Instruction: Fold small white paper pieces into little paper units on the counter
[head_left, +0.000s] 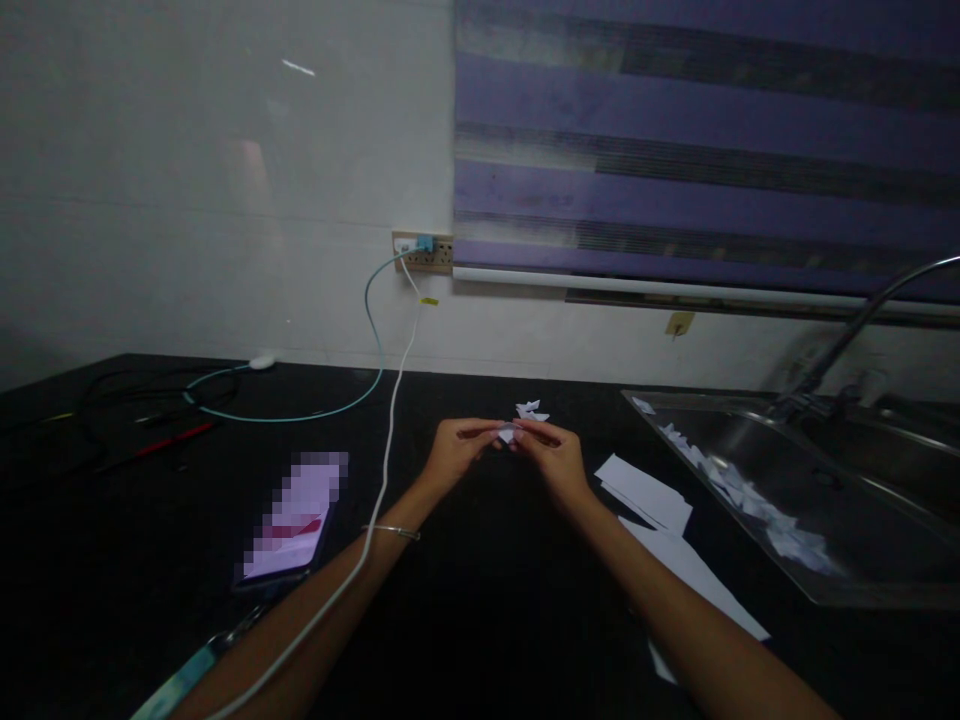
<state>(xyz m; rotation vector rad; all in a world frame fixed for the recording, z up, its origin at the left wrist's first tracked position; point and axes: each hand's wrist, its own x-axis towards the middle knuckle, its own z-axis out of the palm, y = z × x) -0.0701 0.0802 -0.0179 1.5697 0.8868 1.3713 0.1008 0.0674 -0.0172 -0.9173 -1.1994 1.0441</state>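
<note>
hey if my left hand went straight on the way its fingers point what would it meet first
Beyond the small white paper piece it pinches, your left hand would likely meet your right hand first, though depth is hard to judge.

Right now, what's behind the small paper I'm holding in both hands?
White paper pieces lie on the dark counter behind the small paper; anything your right hand covers can't be seen.

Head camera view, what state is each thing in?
Left hand: pinching small paper piece
Right hand: pinching it too
Phone: screen lit
Blind: lowered
Blue plug: in socket
Paper sheets: lying flat
Loose pieces: heaped along sink edge
</note>
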